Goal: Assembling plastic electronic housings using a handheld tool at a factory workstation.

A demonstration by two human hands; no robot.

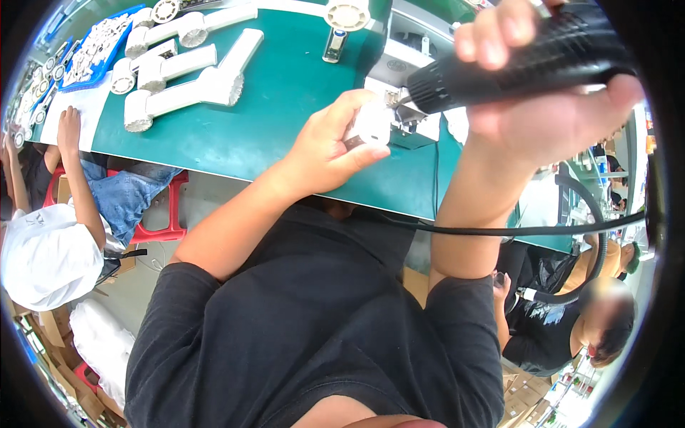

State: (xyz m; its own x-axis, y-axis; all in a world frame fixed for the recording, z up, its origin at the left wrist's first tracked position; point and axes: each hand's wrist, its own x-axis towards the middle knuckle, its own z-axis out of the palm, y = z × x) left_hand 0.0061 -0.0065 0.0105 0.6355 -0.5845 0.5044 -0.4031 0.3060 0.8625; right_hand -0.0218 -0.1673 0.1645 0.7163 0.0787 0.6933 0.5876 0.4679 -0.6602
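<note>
My left hand (321, 150) is closed around a small white plastic housing (369, 128), with the thumb along its near side. My right hand (524, 132) is wrapped round a thick black electric screwdriver (535, 60). The tool lies almost level, its narrow end pointing left at the housing. Its tip (398, 100) is at the upper right edge of the housing; whether they touch I cannot tell. Behind the tip stands a small metal-and-white device (417, 128) on the green table.
Stacked white jointed parts (189, 89) lie on the green table (292, 68) to the left. Beyond them is a blue tray (75, 80) of small white pieces. A black cable (492, 231) crosses in front of my right forearm. Co-workers sit at left (53, 257) and right (549, 328).
</note>
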